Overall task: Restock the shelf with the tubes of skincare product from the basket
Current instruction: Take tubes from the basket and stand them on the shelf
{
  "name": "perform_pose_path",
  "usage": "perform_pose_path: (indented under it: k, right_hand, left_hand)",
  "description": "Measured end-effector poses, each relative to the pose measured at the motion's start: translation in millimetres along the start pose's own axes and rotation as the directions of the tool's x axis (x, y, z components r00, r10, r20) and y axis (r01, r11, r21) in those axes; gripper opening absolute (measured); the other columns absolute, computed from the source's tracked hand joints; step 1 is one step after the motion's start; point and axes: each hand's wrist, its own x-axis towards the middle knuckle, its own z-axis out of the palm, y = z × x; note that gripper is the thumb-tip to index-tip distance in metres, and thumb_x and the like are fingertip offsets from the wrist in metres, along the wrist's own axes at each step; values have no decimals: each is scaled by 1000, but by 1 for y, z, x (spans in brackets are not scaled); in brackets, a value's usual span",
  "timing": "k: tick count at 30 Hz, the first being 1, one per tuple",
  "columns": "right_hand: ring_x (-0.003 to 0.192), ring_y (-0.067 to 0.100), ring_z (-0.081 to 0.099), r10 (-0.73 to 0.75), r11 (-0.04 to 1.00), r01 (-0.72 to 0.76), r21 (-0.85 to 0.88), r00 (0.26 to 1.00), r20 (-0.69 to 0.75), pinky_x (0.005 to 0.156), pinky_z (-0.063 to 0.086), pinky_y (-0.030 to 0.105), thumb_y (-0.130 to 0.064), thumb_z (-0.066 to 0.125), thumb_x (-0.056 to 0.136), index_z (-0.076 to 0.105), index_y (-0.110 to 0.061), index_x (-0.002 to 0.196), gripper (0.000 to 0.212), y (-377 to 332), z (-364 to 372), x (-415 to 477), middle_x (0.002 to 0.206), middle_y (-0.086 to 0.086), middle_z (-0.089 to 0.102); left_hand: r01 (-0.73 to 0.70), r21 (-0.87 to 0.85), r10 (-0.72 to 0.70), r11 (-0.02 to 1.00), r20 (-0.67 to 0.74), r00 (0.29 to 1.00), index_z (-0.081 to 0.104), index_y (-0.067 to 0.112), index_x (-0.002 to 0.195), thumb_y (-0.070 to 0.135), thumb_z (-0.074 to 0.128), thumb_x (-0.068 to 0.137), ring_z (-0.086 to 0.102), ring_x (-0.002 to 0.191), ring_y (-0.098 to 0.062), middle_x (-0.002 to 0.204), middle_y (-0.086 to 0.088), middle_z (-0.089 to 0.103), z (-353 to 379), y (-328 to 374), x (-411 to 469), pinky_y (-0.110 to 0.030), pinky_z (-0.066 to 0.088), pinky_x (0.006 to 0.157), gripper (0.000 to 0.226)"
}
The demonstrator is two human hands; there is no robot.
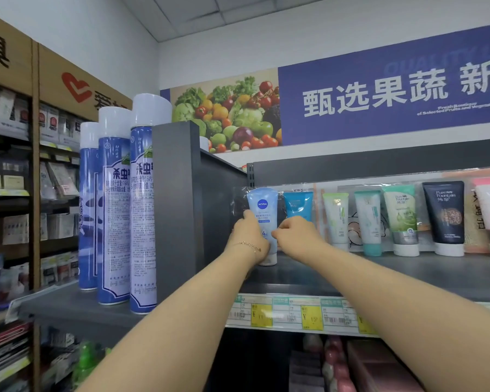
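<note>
A light blue Nivea tube (262,203) stands cap-down at the far left of the dark shelf (351,274). My left hand (248,240) grips its left side, fingers curled round it. From the right, my right hand (296,236) pinches the tube's edge at mid height. Just right of it stands a darker blue tube (298,205), partly hidden behind my right hand. Further right runs a row of upright tubes: two pale green ones (335,219), a green one (400,216) and a navy one (444,213). The basket is out of view.
A dark upright panel (176,207) bounds the shelf on the left. Three tall blue spray cans (116,205) stand on the neighbouring shelf beyond it. Price labels (294,312) line the shelf's front edge. The front strip of the shelf holds nothing.
</note>
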Motion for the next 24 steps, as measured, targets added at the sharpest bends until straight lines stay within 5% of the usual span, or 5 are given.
perform_pose_path:
  k: [4,8,14,19,24]
  right_hand:
    - [86,22,59,-180,926,186,-329,983,49,76,51,34,-24,51,88,62,-11,98,20,-5,-30,-17,97,5,65]
    - [89,23,54,-326,777,302,-553,944,57,70,41,30,-31,46,92,58,-16,104,22,-7,-64,-43,104,1,60]
    - [94,24,57,-487,633,382,-673,873,38,70,41,32,-38,42,93,53,-18,103,25,7,-89,-89,106,1,56]
    - [95,22,58,-558,560,436,-704,827,69,71,40,31,-42,42,90,55,-21,109,31,24,-107,-133,106,-1,57]
    - [96,19,58,-537,577,467,-671,835,119,66,36,30,-46,41,90,53,-26,107,29,51,-125,-173,104,-5,57]
  left_hand:
    - [-147,282,147,948,18,989,44,12,119,17,55,87,55,99,-28,118,-8,51,-15,11,-18,-38,49,82,34]
    - [-265,371,277,890,19,961,45,15,118,18,50,91,55,98,-26,118,-5,52,-22,29,-44,-38,48,82,28]
    - [-406,332,423,852,22,906,45,16,111,18,46,91,51,89,-24,111,-3,51,-4,54,-86,-34,42,71,20]
    - [-525,228,526,820,64,848,48,17,110,13,49,84,52,100,-22,108,0,51,15,70,-122,-28,37,74,26]
    - [-570,169,557,804,120,822,49,18,104,21,53,84,54,100,-25,105,0,53,34,70,-154,-40,46,82,21]
